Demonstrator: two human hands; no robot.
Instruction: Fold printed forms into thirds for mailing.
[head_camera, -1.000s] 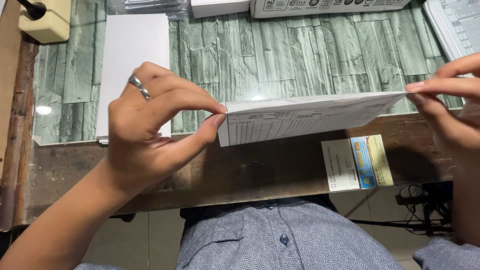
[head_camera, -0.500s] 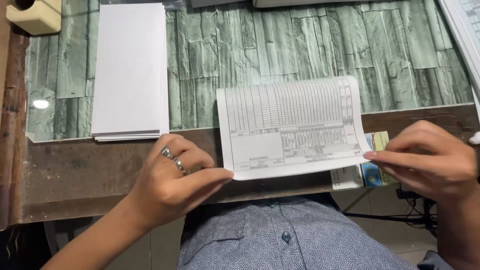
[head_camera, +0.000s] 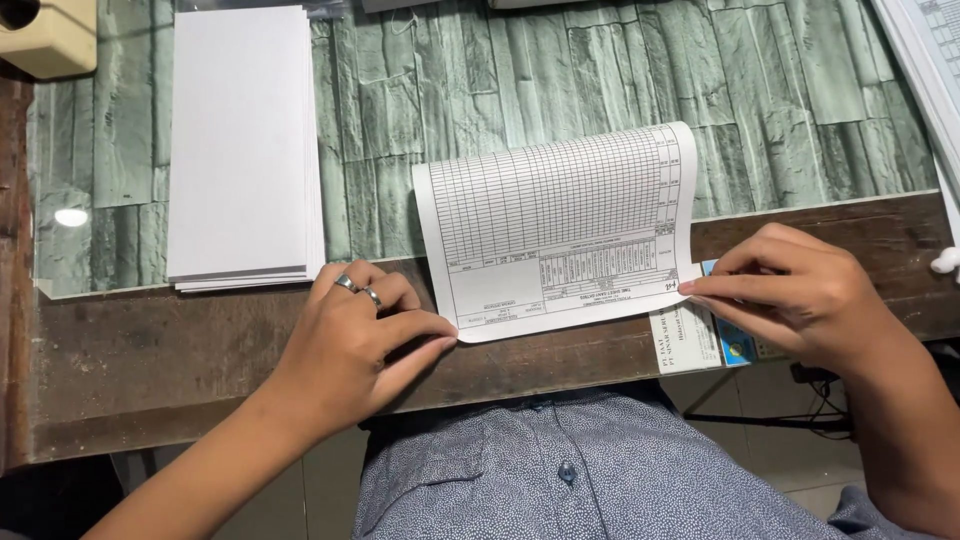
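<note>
The left hand lies knuckles-up on the wooden front edge of the table, its fingers drawn together, thumb and forefinger pinching the near left corner of the printed form. Two rings sit on that hand. The right hand mirrors it, fingers narrowed to a pinch on the form's near right corner, wrist angled in from the right. The form lies in the middle of the table, near edge on the wood, far part curling up over the green stone-patterned surface. A stack of white paper lies well to the left of it. A small label is partly covered by the right hand. At top left a beige box is cut off, as are papers at the right edge.
</note>
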